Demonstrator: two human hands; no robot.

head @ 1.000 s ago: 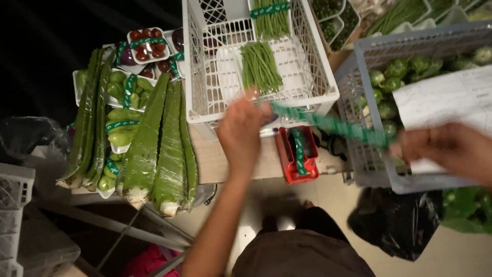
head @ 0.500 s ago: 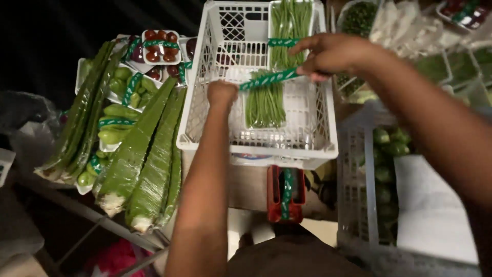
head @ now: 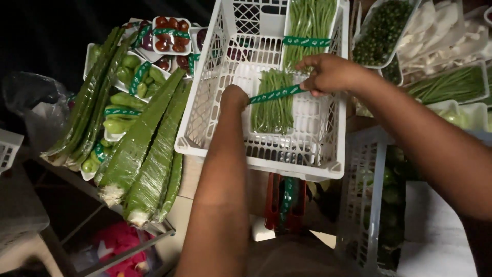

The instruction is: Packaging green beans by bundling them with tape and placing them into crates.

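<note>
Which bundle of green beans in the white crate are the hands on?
The shorter bundle nearer the person; both hands hold its green band. The longer bundle lies untouched behind it.

left hand (head: 234, 97) — bare, no sleeve | right hand (head: 328, 74) — bare, no sleeve

A pale bench (head: 190, 177) carries a white plastic crate (head: 215, 92), its near edge overhanging the bench front. Left of the crate, wrapped long green leaves (head: 146, 154) lie slanting, beside trays of small green fruit (head: 123, 110); trays of red tomatoes (head: 171, 36) sit behind these
</note>
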